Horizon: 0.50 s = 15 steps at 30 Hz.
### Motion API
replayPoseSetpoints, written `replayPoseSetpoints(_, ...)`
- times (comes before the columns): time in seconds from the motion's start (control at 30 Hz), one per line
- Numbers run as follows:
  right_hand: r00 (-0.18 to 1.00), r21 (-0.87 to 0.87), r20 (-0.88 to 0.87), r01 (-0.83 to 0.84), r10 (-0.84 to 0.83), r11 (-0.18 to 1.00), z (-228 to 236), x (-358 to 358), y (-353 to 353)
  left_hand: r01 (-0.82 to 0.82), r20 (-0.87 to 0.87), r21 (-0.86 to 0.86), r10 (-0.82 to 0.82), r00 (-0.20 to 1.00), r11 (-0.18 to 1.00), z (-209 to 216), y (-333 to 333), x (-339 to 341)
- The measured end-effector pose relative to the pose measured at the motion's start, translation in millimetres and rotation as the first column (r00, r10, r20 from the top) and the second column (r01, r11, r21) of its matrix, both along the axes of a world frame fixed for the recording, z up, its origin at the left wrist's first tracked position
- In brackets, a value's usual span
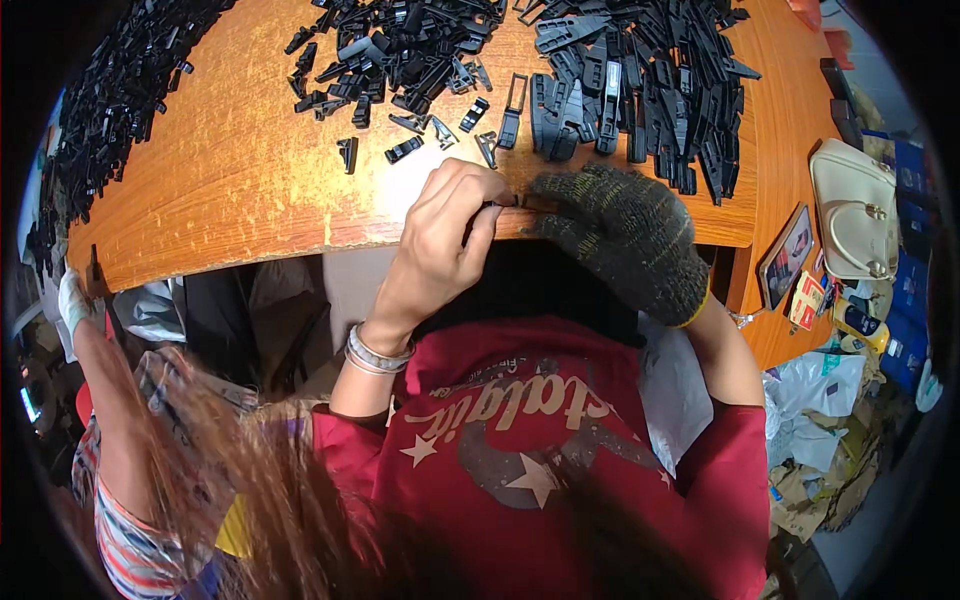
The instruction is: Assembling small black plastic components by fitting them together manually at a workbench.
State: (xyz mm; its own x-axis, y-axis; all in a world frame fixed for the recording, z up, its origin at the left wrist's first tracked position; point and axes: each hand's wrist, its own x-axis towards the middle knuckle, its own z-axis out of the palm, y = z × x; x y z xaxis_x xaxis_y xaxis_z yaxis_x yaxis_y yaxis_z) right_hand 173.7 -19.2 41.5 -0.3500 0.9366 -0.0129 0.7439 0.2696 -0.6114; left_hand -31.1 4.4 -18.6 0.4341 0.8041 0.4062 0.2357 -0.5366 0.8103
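Close to the table's front edge, my bare left hand (445, 225) and my right hand (630, 235), in a dark knitted glove, meet fingertip to fingertip. Between them is a small black plastic part (518, 201), pinched from both sides; the fingers cover most of it, so its full shape does not show. Just beyond my hands lie several loose black plastic clips (404, 150). A pile of such clips (410, 50) spreads farther back. Longer black plastic strips (610, 90) are heaped beyond my gloved hand.
A large heap of black parts (120, 90) covers the table's far left. Another person's gloved hand (73, 300) is at the left table edge. On the right are a phone (787, 255), a cream handbag (850, 210), a yellow bottle (860, 322) and plastic bags (815, 395).
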Motion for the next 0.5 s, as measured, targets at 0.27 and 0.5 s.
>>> replayPoseSetpoints(0.27, 0.997, 0.076, -0.032, -0.066, 0.069, 0.995, -4, -3, 6, 0.024, 0.033, -0.030, -0.023, 0.999, 0.999, 3, 0, 0)
replayPoseSetpoints(0.5, 0.957, 0.194, 0.188, -0.256, 0.220, 0.947, -7, -8, 13, -0.044, 0.042, -0.090, 0.048, 0.998, 0.995, 2, -4, -1)
